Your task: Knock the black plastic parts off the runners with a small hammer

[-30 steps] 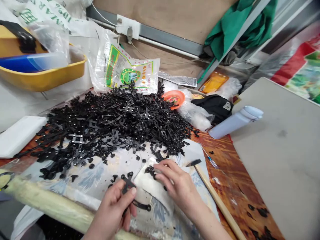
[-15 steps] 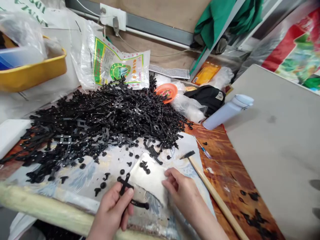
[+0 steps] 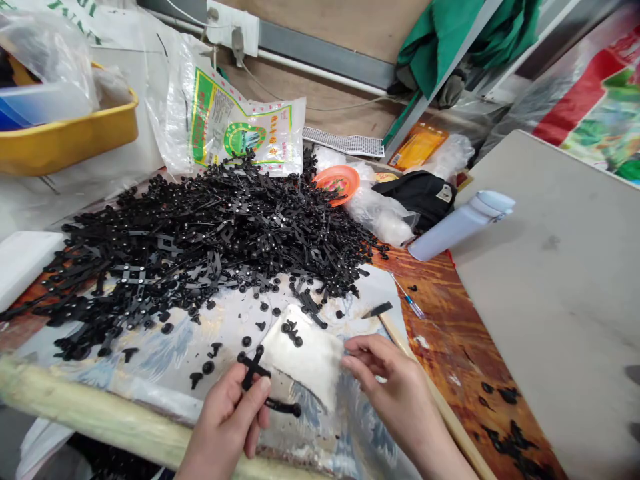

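My left hand (image 3: 231, 415) pinches a black plastic linkage (image 3: 256, 371) between thumb and fingers. Its crossed arms stick up past the thumb, and a curved arm points right. To the right, my right hand (image 3: 387, 380) hovers at the edge of a white pad (image 3: 307, 350), thumb and index finger a little apart with nothing seen between them. A few small black plugs (image 3: 291, 331) lie on the pad. Beside my right hand a hammer (image 3: 392, 329) with a wooden handle rests on the table, its handle partly hidden by my forearm.
A large heap of black linkages (image 3: 225, 227) covers the table's back left. A light blue bottle (image 3: 450, 230), an orange plate (image 3: 338, 181) and a small screwdriver (image 3: 413, 304) are around it. Grey board (image 3: 550, 280) stands right; yellow bin (image 3: 70, 143) is left.
My right hand has moved right, away from the pad's edge, and its fingers have spread slightly. My left hand holds the linkage almost unchanged. The view has shifted a little.
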A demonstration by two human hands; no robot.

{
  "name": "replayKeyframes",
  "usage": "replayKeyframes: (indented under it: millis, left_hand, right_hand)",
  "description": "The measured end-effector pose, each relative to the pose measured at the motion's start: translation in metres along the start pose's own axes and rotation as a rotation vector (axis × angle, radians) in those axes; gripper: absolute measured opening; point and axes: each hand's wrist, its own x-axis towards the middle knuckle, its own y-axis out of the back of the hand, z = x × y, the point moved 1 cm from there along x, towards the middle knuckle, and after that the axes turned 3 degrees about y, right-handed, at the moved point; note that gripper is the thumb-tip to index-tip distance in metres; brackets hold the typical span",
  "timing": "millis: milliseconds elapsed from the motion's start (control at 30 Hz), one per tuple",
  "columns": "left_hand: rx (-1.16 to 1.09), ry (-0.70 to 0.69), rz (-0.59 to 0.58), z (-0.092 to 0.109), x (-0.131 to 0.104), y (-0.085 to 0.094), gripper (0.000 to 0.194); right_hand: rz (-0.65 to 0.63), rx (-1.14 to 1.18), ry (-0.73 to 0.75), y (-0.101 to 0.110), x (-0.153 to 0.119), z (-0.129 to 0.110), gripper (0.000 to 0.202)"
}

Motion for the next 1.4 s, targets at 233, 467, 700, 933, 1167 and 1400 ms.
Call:
replayKeyframes:
  millis: [233, 467, 700, 933, 1167, 1400]
  left_hand:
    - [0.024, -0.012, -0.029, -0.002, 0.003, 0.001, 0.038]
    - [0.035, 0.005, -0.054, -0.001, 0.002, 0.003, 0.037]
    - [0.054, 0.006, -0.040, 0.000, 0.002, 0.002, 0.035]
    - [0.048, 0.005, -0.029, 0.000, 0.001, 0.000, 0.036]
    - [0.040, 0.009, -0.029, -0.002, 0.002, 0.000, 0.036]
    - [0.074, 0.009, -0.020, -0.002, 0.002, -0.001, 0.036]
  right_hand:
    - [-0.066, -0.001, 0.070, -0.032, 0.032, -0.017, 0.010]
    - [-0.081, -0.033, 0.115, -0.026, 0.044, -0.001, 0.010]
    - [-0.124, -0.225, 0.265, -0.027, 0.035, -0.043, 0.007]
    - [-0.118, -0.283, 0.259, -0.030, 0.035, -0.051, 0.009]
    - [-0.016, -0.372, 0.240, -0.042, 0.039, -0.053, 0.013]
    - [-0.060, -0.330, 0.309, -0.032, 0.030, -0.055, 0.018]
